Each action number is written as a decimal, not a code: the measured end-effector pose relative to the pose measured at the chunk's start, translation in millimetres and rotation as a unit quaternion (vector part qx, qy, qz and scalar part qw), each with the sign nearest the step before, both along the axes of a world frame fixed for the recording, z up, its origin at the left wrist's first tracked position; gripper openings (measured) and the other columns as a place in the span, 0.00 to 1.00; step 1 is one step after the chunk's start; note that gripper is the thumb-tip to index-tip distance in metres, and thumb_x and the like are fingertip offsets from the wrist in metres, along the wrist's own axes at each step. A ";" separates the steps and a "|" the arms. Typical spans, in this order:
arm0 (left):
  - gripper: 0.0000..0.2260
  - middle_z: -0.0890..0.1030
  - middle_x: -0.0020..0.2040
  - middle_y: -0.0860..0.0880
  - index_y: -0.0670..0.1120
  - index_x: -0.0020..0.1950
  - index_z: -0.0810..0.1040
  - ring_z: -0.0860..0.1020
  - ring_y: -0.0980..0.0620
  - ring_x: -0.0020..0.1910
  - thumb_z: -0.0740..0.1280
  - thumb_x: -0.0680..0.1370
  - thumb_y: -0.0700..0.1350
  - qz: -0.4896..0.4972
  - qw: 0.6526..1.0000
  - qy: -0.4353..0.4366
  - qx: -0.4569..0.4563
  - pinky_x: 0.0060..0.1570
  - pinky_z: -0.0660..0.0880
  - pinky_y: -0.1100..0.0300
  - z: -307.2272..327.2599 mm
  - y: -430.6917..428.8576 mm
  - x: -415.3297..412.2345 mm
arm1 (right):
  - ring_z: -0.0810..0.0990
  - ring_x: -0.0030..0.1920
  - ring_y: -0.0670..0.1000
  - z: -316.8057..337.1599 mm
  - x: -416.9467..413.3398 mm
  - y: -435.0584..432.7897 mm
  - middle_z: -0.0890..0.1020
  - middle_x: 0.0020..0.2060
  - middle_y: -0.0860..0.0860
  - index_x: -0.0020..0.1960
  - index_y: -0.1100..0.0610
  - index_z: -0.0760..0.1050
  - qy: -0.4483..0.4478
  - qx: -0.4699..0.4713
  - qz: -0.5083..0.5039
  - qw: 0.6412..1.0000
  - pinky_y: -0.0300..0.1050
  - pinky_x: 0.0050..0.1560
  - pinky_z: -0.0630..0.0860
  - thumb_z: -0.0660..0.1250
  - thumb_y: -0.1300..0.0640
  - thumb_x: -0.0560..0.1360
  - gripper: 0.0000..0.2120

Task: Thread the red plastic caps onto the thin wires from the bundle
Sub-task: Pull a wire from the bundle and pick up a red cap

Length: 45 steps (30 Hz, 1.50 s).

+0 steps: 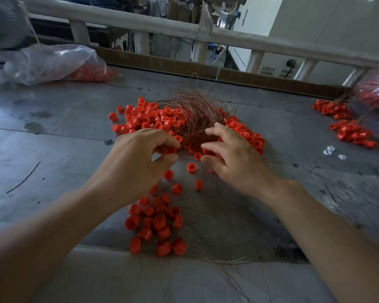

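Your left hand (pixel 140 158) pinches one red cap (pixel 170 150) between thumb and fingertips, at the near edge of the loose cap pile (pixel 153 120). Your right hand (pixel 234 158) hangs spread over the pile, thumb and index apart, with nothing visibly gripped. The wire bundle (pixel 193 112) sits on the pile just beyond both hands, so I read the step as fetching a wire end for that cap. To do it clean, take one strand off the bundle's near fringe with the right hand, not a tuft. Grip it close to the tip so it doesn't buckle. Turn the cap so its bore faces the right hand, feed the tip straight through, then slide the cap down toward the near cap cluster (pixel 158 224) on the metal table (pixel 53 127). Don't drag the bundle, since strands will likely snag on each other. Hard to read: the wires are hair-thin, so a strand may already be in your right fingers; I can't tell. Your left fingertips hide the cap's bore. The loose wires (pixel 217 241) by the near cluster can't be matched to caps. At the right edge, a second cap heap (pixel 346 127) runs into a blurred, cut-off red mass. The plastic bag (pixel 53 64) at far left shows caps inside, count unknown.
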<state>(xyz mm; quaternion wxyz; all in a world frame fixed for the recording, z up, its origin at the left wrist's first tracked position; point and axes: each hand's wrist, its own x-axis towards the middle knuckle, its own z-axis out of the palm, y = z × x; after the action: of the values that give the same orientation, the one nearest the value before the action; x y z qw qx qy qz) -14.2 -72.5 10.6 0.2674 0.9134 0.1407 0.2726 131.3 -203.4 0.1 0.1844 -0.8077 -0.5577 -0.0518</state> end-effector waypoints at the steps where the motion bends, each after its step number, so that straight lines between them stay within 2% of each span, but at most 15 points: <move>1: 0.09 0.73 0.40 0.66 0.49 0.50 0.81 0.71 0.76 0.42 0.71 0.71 0.41 0.000 1.000 0.003 0.001 0.44 0.63 0.83 0.0 -0.2 0.1 | 0.52 0.73 0.48 -1.5 -0.6 0.1 0.63 0.71 0.51 0.63 0.59 0.73 0.001 -0.007 0.007 1.000 0.47 0.72 0.49 0.61 0.49 0.77 0.19; 3: 0.09 0.73 0.41 0.66 0.49 0.50 0.81 0.71 0.76 0.41 0.70 0.71 0.41 -0.001 1.000 0.006 0.000 0.45 0.64 0.83 0.4 -0.6 -0.2 | 0.52 0.73 0.47 -3.1 -1.8 0.9 0.62 0.72 0.51 0.64 0.58 0.72 -0.005 -0.021 0.013 1.000 0.48 0.72 0.50 0.60 0.49 0.77 0.20; 6: 0.09 0.73 0.41 0.66 0.49 0.50 0.81 0.72 0.75 0.41 0.70 0.71 0.41 -0.001 1.000 0.009 -0.002 0.44 0.64 0.83 1.9 -1.1 -0.5 | 0.65 0.65 0.51 -2.2 -3.7 0.8 0.70 0.63 0.53 0.64 0.59 0.72 -0.026 0.019 -0.011 0.999 0.40 0.64 0.57 0.63 0.50 0.76 0.20; 8: 0.09 0.73 0.41 0.66 0.49 0.50 0.81 0.72 0.73 0.40 0.71 0.71 0.41 0.001 1.000 0.010 -0.002 0.44 0.64 0.83 1.8 -1.6 -0.4 | 0.66 0.64 0.51 -0.7 -4.9 0.7 0.70 0.62 0.53 0.63 0.59 0.73 -0.030 0.029 -0.019 0.999 0.40 0.62 0.58 0.64 0.51 0.76 0.19; 11: 0.09 0.74 0.41 0.65 0.50 0.50 0.81 0.72 0.73 0.41 0.71 0.71 0.41 0.004 1.000 0.013 -0.002 0.44 0.64 0.83 1.2 -2.9 -0.1 | 0.54 0.72 0.48 -4.2 -5.9 1.5 0.60 0.72 0.51 0.68 0.56 0.67 -0.023 -0.034 0.000 0.999 0.46 0.70 0.51 0.60 0.48 0.77 0.22; 14: 0.09 0.74 0.41 0.65 0.49 0.50 0.82 0.73 0.69 0.42 0.71 0.71 0.42 0.004 1.000 0.017 0.004 0.44 0.64 0.82 1.9 -3.0 -0.8 | 0.46 0.73 0.44 -6.8 -3.7 1.4 0.54 0.74 0.47 0.73 0.55 0.58 -0.014 -0.079 0.005 0.997 0.46 0.71 0.42 0.55 0.45 0.78 0.26; 16: 0.09 0.74 0.40 0.65 0.49 0.50 0.82 0.74 0.68 0.43 0.71 0.71 0.41 0.003 1.000 0.017 0.006 0.45 0.65 0.81 2.5 -2.9 -1.6 | 0.49 0.73 0.44 -6.7 -2.3 1.0 0.59 0.73 0.48 0.72 0.56 0.60 -0.009 -0.048 0.004 0.999 0.43 0.70 0.41 0.56 0.47 0.78 0.25; 18: 0.09 0.74 0.40 0.66 0.49 0.50 0.82 0.74 0.67 0.44 0.71 0.71 0.41 0.002 1.000 0.018 0.005 0.45 0.65 0.81 2.1 -3.1 -2.0 | 0.59 0.71 0.47 -3.3 -4.0 0.8 0.69 0.68 0.51 0.66 0.59 0.70 -0.009 0.027 0.005 1.000 0.44 0.70 0.46 0.60 0.51 0.78 0.20; 20: 0.09 0.74 0.40 0.65 0.49 0.50 0.82 0.74 0.67 0.43 0.71 0.71 0.41 0.000 1.000 0.017 0.003 0.45 0.65 0.80 1.8 -3.5 -1.7 | 0.74 0.62 0.53 0.3 -6.5 1.2 0.80 0.56 0.56 0.54 0.62 0.79 -0.033 0.111 0.010 0.993 0.50 0.66 0.58 0.65 0.56 0.74 0.13; 22: 0.09 0.74 0.39 0.65 0.49 0.49 0.82 0.74 0.68 0.41 0.71 0.70 0.41 -0.001 1.000 0.013 0.001 0.45 0.66 0.81 1.7 -3.0 -1.4 | 0.81 0.49 0.55 2.7 -7.2 0.5 0.83 0.44 0.57 0.43 0.64 0.81 -0.051 0.183 0.017 0.982 0.50 0.58 0.69 0.69 0.61 0.68 0.07; 26: 0.09 0.74 0.39 0.66 0.49 0.50 0.82 0.73 0.70 0.40 0.71 0.71 0.41 -0.004 1.000 0.010 -0.003 0.44 0.66 0.81 1.8 -2.3 -0.7 | 0.80 0.40 0.55 5.3 -7.2 -3.0 0.82 0.37 0.54 0.39 0.62 0.77 -0.006 0.226 -0.004 0.974 0.40 0.46 0.71 0.70 0.66 0.67 0.02; 29: 0.09 0.73 0.39 0.67 0.49 0.50 0.82 0.73 0.71 0.42 0.71 0.71 0.41 -0.008 1.000 0.009 -0.003 0.43 0.66 0.81 0.9 -2.1 -0.1 | 0.80 0.39 0.54 4.2 -6.7 -3.5 0.82 0.36 0.53 0.41 0.62 0.77 0.013 0.241 -0.018 0.970 0.43 0.42 0.71 0.69 0.64 0.68 0.02; 34: 0.09 0.74 0.40 0.66 0.50 0.50 0.82 0.74 0.70 0.42 0.71 0.71 0.42 -0.011 1.000 0.005 -0.003 0.43 0.67 0.80 -0.2 -2.3 -0.4 | 0.80 0.37 0.55 3.5 -7.0 -3.8 0.82 0.34 0.53 0.40 0.62 0.79 -0.022 0.252 0.009 0.968 0.43 0.42 0.72 0.68 0.65 0.68 0.01; 40: 0.09 0.74 0.40 0.66 0.50 0.49 0.82 0.74 0.70 0.42 0.71 0.71 0.41 -0.016 1.000 -0.003 -0.004 0.42 0.67 0.80 -0.9 -0.2 -0.4 | 0.77 0.47 0.48 3.8 -7.5 -3.4 0.82 0.42 0.55 0.37 0.63 0.78 -0.051 0.283 0.030 0.957 0.37 0.51 0.70 0.69 0.67 0.68 0.02; 45: 0.11 0.77 0.48 0.62 0.60 0.45 0.77 0.76 0.63 0.48 0.72 0.70 0.45 -0.093 0.993 -0.066 -0.037 0.48 0.72 0.74 4.3 -2.8 -4.4 | 0.79 0.46 0.49 8.9 -14.4 -7.4 0.80 0.42 0.51 0.40 0.63 0.76 0.042 0.326 0.070 0.942 0.43 0.50 0.75 0.66 0.67 0.70 0.00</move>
<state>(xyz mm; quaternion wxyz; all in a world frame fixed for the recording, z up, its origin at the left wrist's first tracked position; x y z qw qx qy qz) -18.6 -75.3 14.9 0.3342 0.8918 0.0475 0.3013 117.0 -210.8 9.0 0.4643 -0.6636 -0.5571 -0.1836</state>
